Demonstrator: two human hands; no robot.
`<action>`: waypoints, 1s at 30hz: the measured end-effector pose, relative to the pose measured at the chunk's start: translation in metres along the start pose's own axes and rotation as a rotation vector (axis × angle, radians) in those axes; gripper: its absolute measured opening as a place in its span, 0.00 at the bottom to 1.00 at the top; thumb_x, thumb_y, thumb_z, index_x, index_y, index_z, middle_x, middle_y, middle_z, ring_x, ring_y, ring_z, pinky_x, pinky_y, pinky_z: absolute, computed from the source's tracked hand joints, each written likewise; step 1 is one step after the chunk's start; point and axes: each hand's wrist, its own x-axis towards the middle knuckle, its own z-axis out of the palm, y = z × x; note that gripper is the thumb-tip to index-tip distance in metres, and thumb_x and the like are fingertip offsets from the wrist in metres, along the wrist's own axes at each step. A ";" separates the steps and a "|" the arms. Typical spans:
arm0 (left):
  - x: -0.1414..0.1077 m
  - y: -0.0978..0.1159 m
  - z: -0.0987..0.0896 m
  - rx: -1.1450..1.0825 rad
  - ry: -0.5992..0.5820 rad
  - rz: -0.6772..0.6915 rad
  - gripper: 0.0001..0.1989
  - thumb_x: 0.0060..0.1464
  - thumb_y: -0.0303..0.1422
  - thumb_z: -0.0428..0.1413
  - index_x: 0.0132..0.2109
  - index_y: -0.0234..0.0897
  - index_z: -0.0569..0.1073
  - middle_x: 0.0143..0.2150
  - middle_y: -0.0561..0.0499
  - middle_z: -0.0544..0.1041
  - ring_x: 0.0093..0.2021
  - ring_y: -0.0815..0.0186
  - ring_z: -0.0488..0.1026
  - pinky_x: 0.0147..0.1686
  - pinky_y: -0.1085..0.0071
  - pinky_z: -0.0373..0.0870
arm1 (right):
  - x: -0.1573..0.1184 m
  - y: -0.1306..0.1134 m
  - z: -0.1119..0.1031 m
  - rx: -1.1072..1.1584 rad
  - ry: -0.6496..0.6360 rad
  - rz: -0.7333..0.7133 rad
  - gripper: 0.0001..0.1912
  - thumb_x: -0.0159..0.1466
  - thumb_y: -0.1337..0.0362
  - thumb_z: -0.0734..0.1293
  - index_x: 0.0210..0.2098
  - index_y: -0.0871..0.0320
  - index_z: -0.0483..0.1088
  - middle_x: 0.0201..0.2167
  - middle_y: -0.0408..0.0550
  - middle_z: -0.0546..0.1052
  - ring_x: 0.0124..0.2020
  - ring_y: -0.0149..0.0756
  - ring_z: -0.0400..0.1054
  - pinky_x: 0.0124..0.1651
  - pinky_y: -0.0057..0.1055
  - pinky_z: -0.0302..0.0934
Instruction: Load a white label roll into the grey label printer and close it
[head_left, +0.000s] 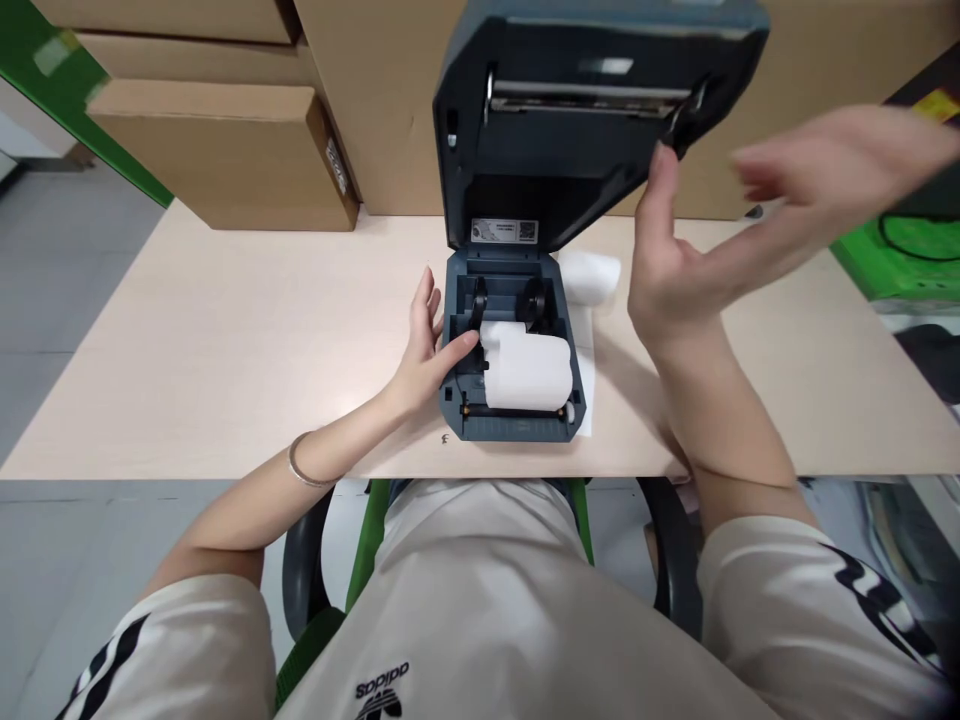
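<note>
A dark grey label printer [517, 428] stands on the table with its lid [577, 150] raised. White paper [529, 372] from a roll lies in the open body, above the roller by the front edge. Two black roll holders [533, 300] show behind it. My left hand [431, 355] grips the printer's left wall, its thumb inside by the paper and its fingers along the outside. My right hand [720, 240] is open beside the lid's right edge, fingers spread and partly blurred. Its thumb tip is at the lid's edge; whether it touches I cannot tell.
Another white paper roll [590, 277] lies right of the printer, with a white sheet [585, 375] under the printer's right side. Cardboard boxes [202, 155] line the back of the table [262, 330]. A green box [892, 255] stands at the right.
</note>
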 end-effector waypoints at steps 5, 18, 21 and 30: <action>0.002 0.017 0.003 -0.050 -0.060 -0.108 0.57 0.64 0.62 0.64 0.85 0.55 0.42 0.90 0.46 0.47 0.89 0.45 0.50 0.86 0.46 0.57 | 0.015 -0.004 0.009 -0.360 -0.039 -0.156 0.36 0.83 0.52 0.42 0.70 0.49 0.76 0.75 0.53 0.75 0.77 0.54 0.68 0.78 0.59 0.57; 0.008 0.037 0.005 -0.083 0.000 -0.156 0.45 0.59 0.43 0.66 0.79 0.44 0.62 0.84 0.43 0.66 0.81 0.45 0.67 0.81 0.49 0.67 | 0.014 0.009 0.024 -0.223 -0.447 -0.053 0.48 0.77 0.37 0.56 0.88 0.41 0.34 0.87 0.41 0.54 0.89 0.58 0.17 0.86 0.69 0.28; 0.008 0.036 0.005 -0.052 0.046 -0.162 0.44 0.57 0.42 0.66 0.78 0.42 0.64 0.81 0.42 0.71 0.79 0.45 0.70 0.79 0.48 0.69 | 0.013 -0.007 0.019 -0.272 -0.420 -0.031 0.40 0.79 0.44 0.56 0.87 0.46 0.49 0.86 0.51 0.55 0.88 0.70 0.34 0.83 0.75 0.38; 0.006 0.041 0.004 0.085 0.038 -0.110 0.38 0.62 0.34 0.56 0.79 0.39 0.66 0.79 0.44 0.74 0.81 0.46 0.69 0.80 0.50 0.68 | -0.018 -0.026 0.042 -0.105 -0.895 -0.581 0.23 0.78 0.64 0.57 0.49 0.47 0.85 0.45 0.49 0.87 0.77 0.53 0.68 0.91 0.66 0.28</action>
